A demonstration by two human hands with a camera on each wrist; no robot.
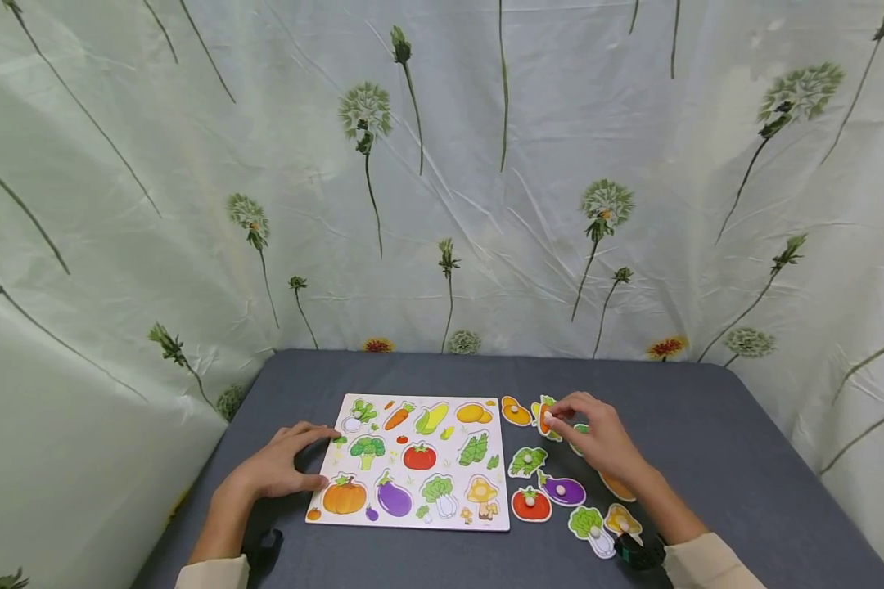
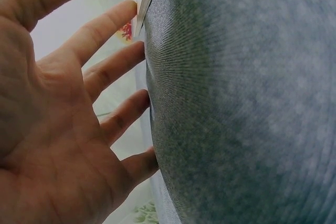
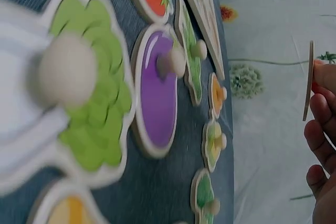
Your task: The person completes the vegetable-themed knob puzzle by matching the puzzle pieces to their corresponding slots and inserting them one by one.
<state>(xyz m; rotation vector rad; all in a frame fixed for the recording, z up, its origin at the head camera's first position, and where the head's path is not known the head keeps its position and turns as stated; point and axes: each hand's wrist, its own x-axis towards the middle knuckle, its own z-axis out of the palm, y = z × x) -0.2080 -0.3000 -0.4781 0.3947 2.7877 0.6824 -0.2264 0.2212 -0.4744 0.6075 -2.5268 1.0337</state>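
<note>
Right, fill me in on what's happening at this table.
A person's right hand pinches an orange carrot-shaped flat piece by its knob, raised above the dark grey table. The left hand rests, fingers spread, at the left edge of a white rectangular vegetable-picture board. Other knobbed pieces, including a purple eggplant-shaped one, lie right of the board.

Aubergine piece (image 3: 156,98): wood, smooth printed face | its knob (image 3: 173,63): wood, matt, apparently unvarnished (blurred) | board (image 1: 448,458): wooden edge, smooth printed face | table cover (image 1: 707,458): matt ribbed cloth | backdrop (image 1: 471,164): creased cloth, soft sheen
</note>
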